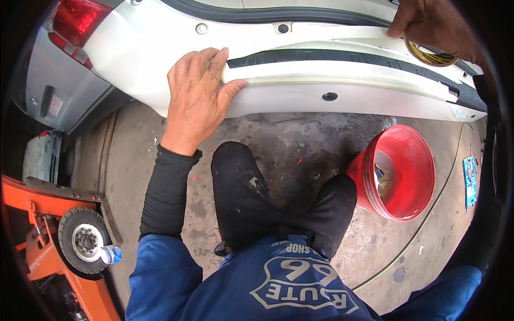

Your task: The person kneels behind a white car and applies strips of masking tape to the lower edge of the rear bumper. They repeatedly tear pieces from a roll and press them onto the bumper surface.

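Observation:
A white car bumper (278, 101) stretches across the top of the view, with a ribbed black step pad (321, 55) along its upper face. My left hand (195, 99) lies on the bumper at the pad's left end, thumb spread and fingertips on the end of a pale tape strip (332, 33). The strip runs taut to the upper right. There my right hand (428, 27) grips a roll of masking tape (432, 55), partly hidden by the hand. Another pale tape band (321, 72) follows the pad's near edge.
A red bucket (407, 171) holding some small items stands on the stained concrete floor (203, 208), right of my knees. A hose or cord (417, 235) curves past it, near a blue case (470, 182). Orange wheeled equipment (48, 235) and a silver vehicle (53, 80) are at left.

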Tool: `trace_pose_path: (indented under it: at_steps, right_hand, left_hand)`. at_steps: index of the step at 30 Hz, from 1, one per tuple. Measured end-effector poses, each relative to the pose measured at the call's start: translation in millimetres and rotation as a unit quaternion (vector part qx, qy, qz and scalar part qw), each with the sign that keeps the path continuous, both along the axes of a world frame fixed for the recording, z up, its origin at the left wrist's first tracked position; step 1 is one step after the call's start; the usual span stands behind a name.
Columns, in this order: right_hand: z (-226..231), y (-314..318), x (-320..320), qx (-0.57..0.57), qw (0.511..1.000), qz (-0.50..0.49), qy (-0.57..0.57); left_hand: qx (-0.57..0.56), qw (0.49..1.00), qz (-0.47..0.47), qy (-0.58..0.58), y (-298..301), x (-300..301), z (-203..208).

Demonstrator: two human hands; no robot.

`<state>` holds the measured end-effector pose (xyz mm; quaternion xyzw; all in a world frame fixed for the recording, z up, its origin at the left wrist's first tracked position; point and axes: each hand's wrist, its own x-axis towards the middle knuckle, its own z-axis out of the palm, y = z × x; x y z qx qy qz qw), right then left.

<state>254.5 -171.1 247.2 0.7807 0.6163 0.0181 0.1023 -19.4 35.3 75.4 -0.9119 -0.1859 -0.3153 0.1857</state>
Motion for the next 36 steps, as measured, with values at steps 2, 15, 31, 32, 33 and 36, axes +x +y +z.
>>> trace_pose_path:
  at_steps: [2,15,31,32,33,36]
  right_hand:
    - [1.8,0.5,5.3,-0.005,1.0,-0.002,0.009]
    - [1.6,5.9,19.6,-0.036,0.996,-0.045,0.065]
    - [-19.1,8.8,12.6,-0.063,0.998,0.016,0.01]
    - [-18.8,9.7,14.1,-0.08,0.997,0.014,0.006]
    - [-21.5,7.9,15.0,-0.034,0.999,0.022,0.02]
    - [-24.2,11.7,17.8,-0.016,0.997,0.076,0.01]
  left_hand:
    - [-0.001,1.0,-0.008,0.002,2.0,-0.3,1.2]
    - [-0.009,1.0,-0.005,0.01,2.3,-0.2,3.8]
    - [-0.005,0.999,-0.033,-0.014,-16.6,25.8,5.3]
    - [-0.003,0.999,-0.032,-0.015,-19.7,28.4,4.6]
    - [-0.015,0.999,-0.036,-0.009,-23.3,32.4,3.6]
    - [-0.029,0.997,-0.071,-0.002,-37.6,57.4,0.5]
